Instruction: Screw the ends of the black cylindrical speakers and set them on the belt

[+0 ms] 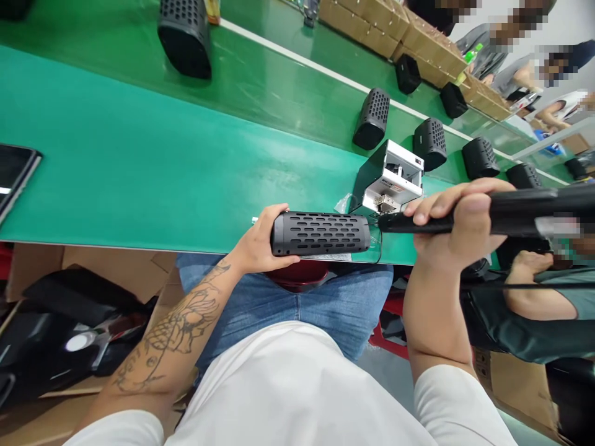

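Observation:
My left hand is wrapped round the left end of a black slotted housing, which lies on its side at the front edge of the green table. In my right hand is a black electric screwdriver, held level. Its tip points left at the housing's right end; whether the two touch I cannot tell. Just behind the tip stands a silver and black screw feeder. A thin black wire hangs by the housing's right end.
Black perforated housings stand along the darker green belt behind the table. At the far left lies a phone. Cardboard trays line the far side, with people beyond. A co-worker's arm is close on my right.

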`<state>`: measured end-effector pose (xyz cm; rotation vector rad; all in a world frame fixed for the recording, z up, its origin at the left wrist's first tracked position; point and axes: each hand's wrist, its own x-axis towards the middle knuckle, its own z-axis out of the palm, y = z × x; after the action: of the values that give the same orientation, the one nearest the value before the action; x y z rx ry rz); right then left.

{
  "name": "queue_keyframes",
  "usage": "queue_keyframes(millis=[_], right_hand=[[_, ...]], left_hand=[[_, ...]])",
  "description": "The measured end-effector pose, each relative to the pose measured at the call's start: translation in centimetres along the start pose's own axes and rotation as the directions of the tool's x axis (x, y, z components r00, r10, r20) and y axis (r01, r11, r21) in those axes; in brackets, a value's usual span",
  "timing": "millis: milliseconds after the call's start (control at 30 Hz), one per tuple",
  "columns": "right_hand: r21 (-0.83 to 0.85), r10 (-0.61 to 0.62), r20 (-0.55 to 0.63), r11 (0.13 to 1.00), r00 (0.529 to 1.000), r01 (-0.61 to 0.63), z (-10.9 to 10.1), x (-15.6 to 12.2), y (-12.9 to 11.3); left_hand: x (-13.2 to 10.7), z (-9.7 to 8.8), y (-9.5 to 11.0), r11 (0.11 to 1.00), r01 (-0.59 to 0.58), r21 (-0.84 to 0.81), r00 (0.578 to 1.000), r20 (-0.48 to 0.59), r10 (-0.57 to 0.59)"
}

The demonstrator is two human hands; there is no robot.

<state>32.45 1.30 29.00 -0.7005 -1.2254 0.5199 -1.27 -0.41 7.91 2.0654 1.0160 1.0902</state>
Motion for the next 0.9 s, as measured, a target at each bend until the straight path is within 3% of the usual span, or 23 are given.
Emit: queue_keyframes(millis=[133,233,300,433,533,667,900], right_hand=[[0.180,0.019,0.275,0.981,0.961,-0.071,5.3,-2.8,-3.0],[0.247,0.007,0.447,0.960,0.895,-0.130,8.1,-4.5,-2.7],[0.242,0.029,0.494,0.955,0.869,-0.170,9.2,-5.3,-1.6],[0.124,0.150,0.460,0.965,0.875,-0.231,10.5,-6.6,0.6],[0.059,0.229,0.469,0.955,0.853,-0.289,10.9,-7.0,1.1],[0.036,0.219,0.513,0.961,0.830,-0.275,11.0,-7.0,0.7],[0.017,0.285,0.650,0.921,0.705,-0.388,11.2,-7.2,0.3]], left_hand=[[0.3,0.1,0.6,0.999,0.032,-0.028,0.999,-0.011,-0.032],[0.5,0.3,0.9,0.999,0.023,-0.040,0.999,-0.021,-0.024],[0.5,0.4,0.9,0.999,0.019,-0.046,1.000,-0.022,-0.020],[0.6,0.7,0.6,0.997,-0.010,-0.072,0.999,-0.043,0.007],[0.7,1.0,0.5,0.997,-0.009,-0.071,0.999,-0.051,0.006],[0.8,1.4,0.4,0.999,-0.007,-0.047,0.999,-0.046,0.005],[0.7,2.2,0.0,0.997,-0.063,-0.036,0.994,-0.090,0.060]])
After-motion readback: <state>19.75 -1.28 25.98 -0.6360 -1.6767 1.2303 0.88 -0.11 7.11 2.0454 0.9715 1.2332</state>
